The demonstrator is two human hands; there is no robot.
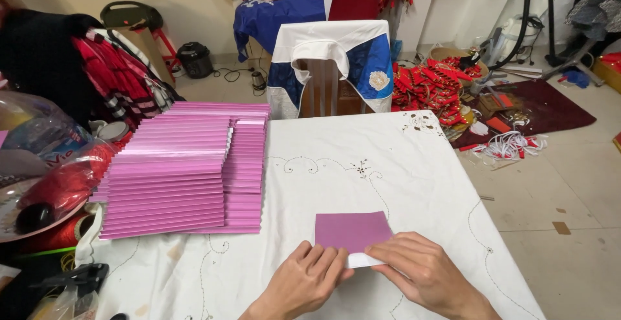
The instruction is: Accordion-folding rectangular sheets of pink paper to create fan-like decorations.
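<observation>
A small purple paper sheet (351, 229) lies on the white embroidered tablecloth (362, 165) near the table's front edge, its near edge folded so a white underside shows. My left hand (307, 278) presses on the sheet's near left corner, fingers flat. My right hand (420, 275) pinches the folded white edge at the near right. To the left lies a large overlapping stack of folded pink-purple paper strips (187, 171).
A chair draped in white and blue cloth (333, 61) stands at the table's far side. Red tassels and ornaments (433, 84) lie on the floor to the right. Bags, red thread spools (61, 184) and clothing crowd the left.
</observation>
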